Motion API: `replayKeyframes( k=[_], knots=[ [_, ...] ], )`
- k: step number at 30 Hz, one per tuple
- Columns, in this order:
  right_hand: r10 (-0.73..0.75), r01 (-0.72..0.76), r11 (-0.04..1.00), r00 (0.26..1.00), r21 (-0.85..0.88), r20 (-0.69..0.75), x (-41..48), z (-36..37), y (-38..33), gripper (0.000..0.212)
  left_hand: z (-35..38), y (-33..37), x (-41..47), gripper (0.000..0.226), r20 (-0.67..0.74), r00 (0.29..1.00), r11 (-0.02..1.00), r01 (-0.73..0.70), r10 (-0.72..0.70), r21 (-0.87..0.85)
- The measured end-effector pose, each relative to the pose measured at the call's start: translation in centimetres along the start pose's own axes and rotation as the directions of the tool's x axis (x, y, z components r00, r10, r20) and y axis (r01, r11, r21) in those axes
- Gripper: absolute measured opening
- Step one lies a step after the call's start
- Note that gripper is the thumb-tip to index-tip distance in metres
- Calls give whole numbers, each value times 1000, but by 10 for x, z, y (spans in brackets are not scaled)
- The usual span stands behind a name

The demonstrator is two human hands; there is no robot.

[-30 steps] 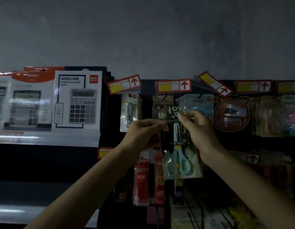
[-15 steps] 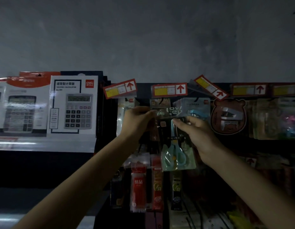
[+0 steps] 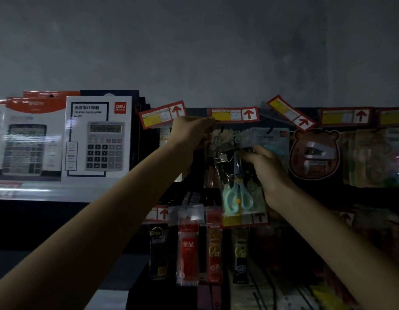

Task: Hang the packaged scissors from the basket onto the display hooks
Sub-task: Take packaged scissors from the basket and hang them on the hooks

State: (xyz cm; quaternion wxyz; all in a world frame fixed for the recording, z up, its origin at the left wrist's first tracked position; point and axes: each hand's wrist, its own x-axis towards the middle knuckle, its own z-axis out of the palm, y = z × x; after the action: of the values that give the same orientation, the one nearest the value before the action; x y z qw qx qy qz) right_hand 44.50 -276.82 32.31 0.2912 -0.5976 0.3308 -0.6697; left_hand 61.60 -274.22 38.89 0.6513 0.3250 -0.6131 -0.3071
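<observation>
A clear packet of scissors with pale mint handles hangs upright in front of the dark display rack. My left hand pinches the packet's top left corner just under the red price tag, where the hook is; the hook itself is hidden in the dark. My right hand holds the packet's right edge at mid-height, fingers curled on it. Other packets hang behind it on the same row. The basket is out of view.
Boxed calculators stand on a shelf at the left. A bear-shaped stapler pack hangs to the right of the scissors. Red pen refill packs hang on the lower row. Tilted price tags line the rack's top rail.
Both hands have lifted the scissors packet up and toward the rack. My left hand rose to the price-tag level, and my right hand slid down the packet's right edge.
</observation>
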Motion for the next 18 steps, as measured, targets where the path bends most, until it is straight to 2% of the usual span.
replayKeyframes(
  k=[3,8,12,18],
  knots=[
    [-2,1,1000,1000,17,9,3,3,-1,17,-1,5,2,20,-27,1000,1000,10,-10,2],
    [-13,13,999,1000,38,-7,13,11,-5,15,2,16,2,17,-33,999,999,4,-6,-47],
    [-14,15,999,1000,49,-18,20,17,-6,10,2,22,5,21,-84,996,1000,-18,17,-12],
    [-30,32,998,999,62,-32,27,25,-9,11,-1,29,10,26,-77,997,999,-23,25,29]
  ],
)
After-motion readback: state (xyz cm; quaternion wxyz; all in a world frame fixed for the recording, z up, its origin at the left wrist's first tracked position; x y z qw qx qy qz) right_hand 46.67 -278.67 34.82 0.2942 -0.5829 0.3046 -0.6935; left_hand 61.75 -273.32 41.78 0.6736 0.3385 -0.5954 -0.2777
